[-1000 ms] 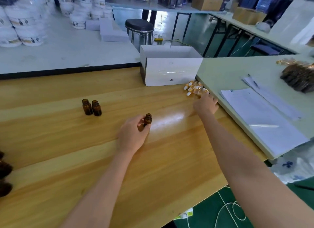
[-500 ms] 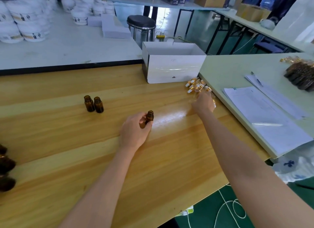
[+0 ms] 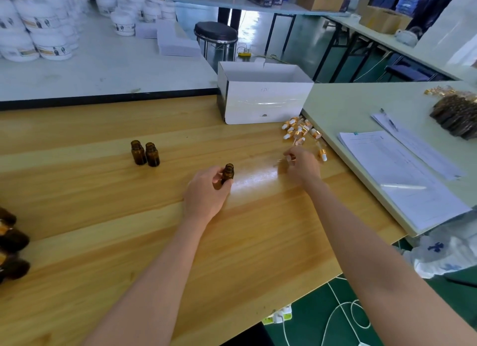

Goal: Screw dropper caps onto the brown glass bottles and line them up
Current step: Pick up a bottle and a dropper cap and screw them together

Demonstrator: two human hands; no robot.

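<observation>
My left hand (image 3: 206,193) grips an uncapped brown glass bottle (image 3: 228,172) standing upright on the wooden table (image 3: 129,229). To its right, my right hand (image 3: 302,166) pinches a dropper cap (image 3: 289,158) with a gold collar, its thin glass tube pointing left toward the bottle. A pile of loose dropper caps (image 3: 299,131) lies behind that hand, near the table's right edge. Two more open brown bottles (image 3: 145,153) stand side by side to the left. Dark bottles (image 3: 11,242) lie at the left edge, partly cut off.
An open white box (image 3: 265,100) stands behind the cap pile. A pale side table to the right carries papers (image 3: 397,170), a pen and a bag of dark bottles (image 3: 456,113). White tubs (image 3: 38,35) crowd the far table. A stool (image 3: 215,35) stands behind.
My right hand drew back from the cap pile toward the bottle, now pinching one dropper cap. My left hand kept its grip on the bottle in the same spot.
</observation>
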